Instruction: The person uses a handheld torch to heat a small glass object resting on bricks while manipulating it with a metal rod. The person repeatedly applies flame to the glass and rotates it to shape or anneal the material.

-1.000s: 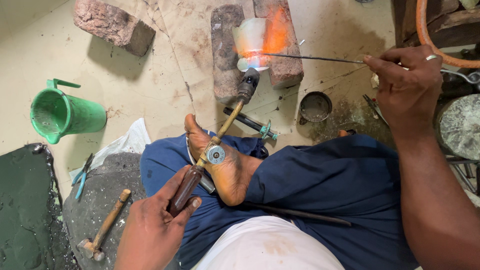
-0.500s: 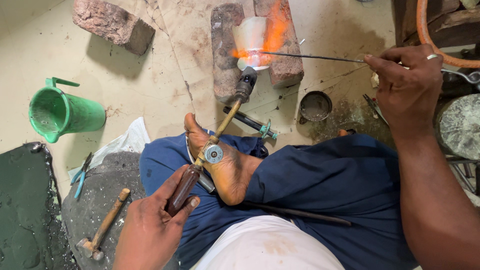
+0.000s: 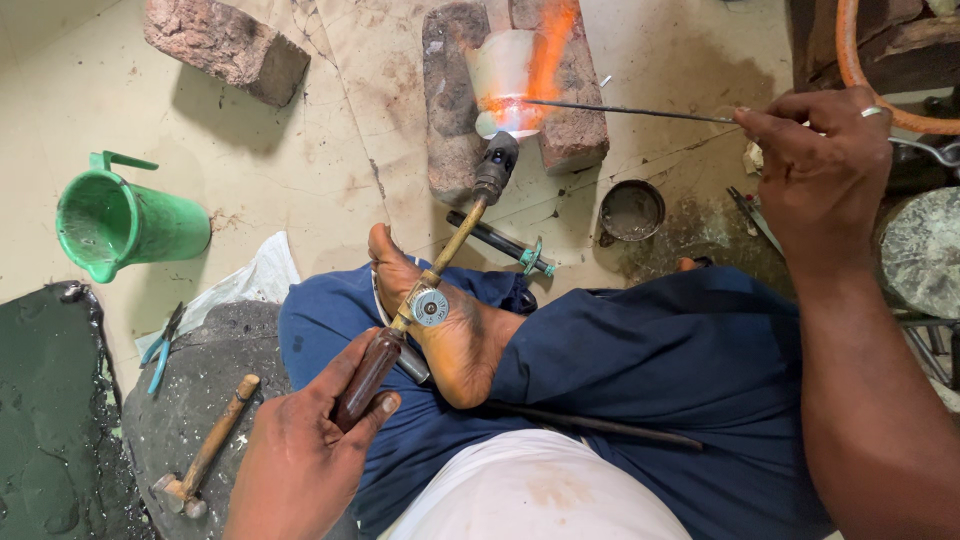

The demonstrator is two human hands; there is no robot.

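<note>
At 12 o'clock, metal cup (image 3: 503, 72) between two bricks (image 3: 572, 110), orange flame on it. Left hand (image 3: 300, 462) at 7 o'clock, closed around gas torch (image 3: 432, 290) handle, nozzle at cup. Right hand (image 3: 820, 175) at 2 o'clock, pinching thin rod (image 3: 630, 111), tip touching cup. Green jug (image 3: 120, 225) at 9 o'clock; hammer (image 3: 205, 462) at 8.

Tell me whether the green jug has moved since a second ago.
No. The green jug lies on its side left of the lone brick, same spot on the floor.
</note>
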